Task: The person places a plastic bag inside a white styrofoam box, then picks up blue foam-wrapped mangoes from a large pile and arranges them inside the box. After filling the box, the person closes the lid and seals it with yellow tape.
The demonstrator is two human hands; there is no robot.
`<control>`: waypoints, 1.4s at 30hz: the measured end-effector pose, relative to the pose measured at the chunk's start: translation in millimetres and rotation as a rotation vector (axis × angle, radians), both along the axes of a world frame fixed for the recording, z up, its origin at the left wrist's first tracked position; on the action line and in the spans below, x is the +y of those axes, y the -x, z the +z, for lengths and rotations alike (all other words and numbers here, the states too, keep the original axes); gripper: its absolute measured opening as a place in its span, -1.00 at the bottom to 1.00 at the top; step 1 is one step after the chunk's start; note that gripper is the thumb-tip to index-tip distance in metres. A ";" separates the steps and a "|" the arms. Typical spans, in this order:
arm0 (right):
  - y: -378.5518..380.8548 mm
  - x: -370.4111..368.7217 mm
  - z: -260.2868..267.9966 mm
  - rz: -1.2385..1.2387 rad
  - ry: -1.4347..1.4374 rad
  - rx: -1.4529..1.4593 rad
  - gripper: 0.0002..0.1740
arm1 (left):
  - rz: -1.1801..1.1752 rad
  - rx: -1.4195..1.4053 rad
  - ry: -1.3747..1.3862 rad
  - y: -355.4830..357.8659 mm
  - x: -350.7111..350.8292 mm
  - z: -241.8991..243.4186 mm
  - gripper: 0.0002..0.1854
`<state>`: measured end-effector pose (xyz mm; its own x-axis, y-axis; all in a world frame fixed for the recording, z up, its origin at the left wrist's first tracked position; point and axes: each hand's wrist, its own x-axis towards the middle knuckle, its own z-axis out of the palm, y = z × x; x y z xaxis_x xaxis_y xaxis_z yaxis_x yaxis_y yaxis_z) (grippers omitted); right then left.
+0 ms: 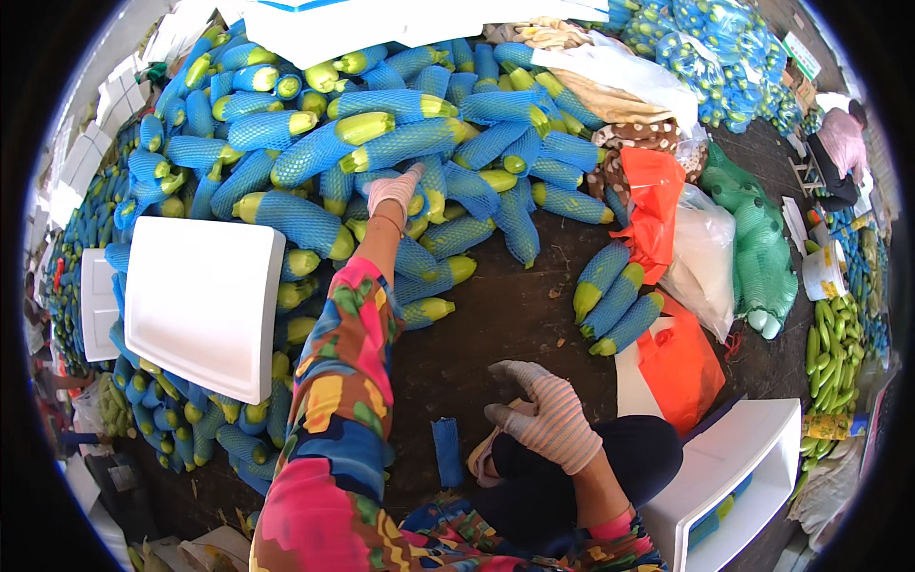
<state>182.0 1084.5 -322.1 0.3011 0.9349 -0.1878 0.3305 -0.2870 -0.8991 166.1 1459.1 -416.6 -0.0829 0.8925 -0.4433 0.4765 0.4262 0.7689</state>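
My left hand [392, 196], in a striped knit glove, reaches into a large heap of green zucchini in blue foam net sleeves [307, 222]. Its fingers rest at a sleeved zucchini [431, 187]; whether they grip it is hidden. Above my bent knee, my right hand [550, 415], gloved with grey fingertips, has thumb and fingers apart and holds nothing. An empty blue net sleeve [447, 452] lies on the dark floor left of it. Several sleeved zucchini [618, 297] lie side by side at the right, near an orange plastic bag [679, 365].
A white foam lid [204, 304] rests on the heap at left. An open white foam box [722, 465] holding sleeved zucchini stands at lower right. Green net bags [750, 236], a clear plastic bag [700, 261] and a white bucket [823, 272] stand right. A person [838, 150] is at far right.
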 end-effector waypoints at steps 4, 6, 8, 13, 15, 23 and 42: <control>-8.2 -3.9 -3.0 -0.108 0.002 0.044 -0.44 | 0.188 -0.107 -0.054 -8.7 -10.0 -8.7 0.07; -12.4 -3.8 -5.0 -0.142 0.026 0.017 -0.40 | 0.139 -0.291 -0.029 25.7 -30.0 -0.3 -0.02; -14.4 -0.3 -6.8 -0.164 0.001 -0.119 -0.35 | -0.036 -0.403 0.064 72.6 -51.1 21.1 -0.09; -4.7 12.0 -3.8 -0.121 -0.038 -0.732 -0.06 | -0.710 -0.621 0.286 160.0 -139.2 79.7 -0.12; -2.0 14.8 -1.7 0.033 -0.051 -0.893 -0.08 | -1.056 -0.618 0.360 156.8 -171.4 97.4 -0.14; -29.4 10.7 -24.9 -0.640 -0.120 0.637 -0.27 | -1.050 1.047 -1.004 58.8 -37.5 91.7 -0.15; -29.1 -26.4 -5.0 -0.798 -0.408 1.302 -0.03 | -1.009 0.982 -0.910 -1.1 72.3 79.1 -0.30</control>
<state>211.1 1058.2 -327.1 0.5600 0.6713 -0.4856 -0.8099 0.3198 -0.4918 167.2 1531.4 -337.5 0.7313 0.6773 0.0812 0.6803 -0.7154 -0.1592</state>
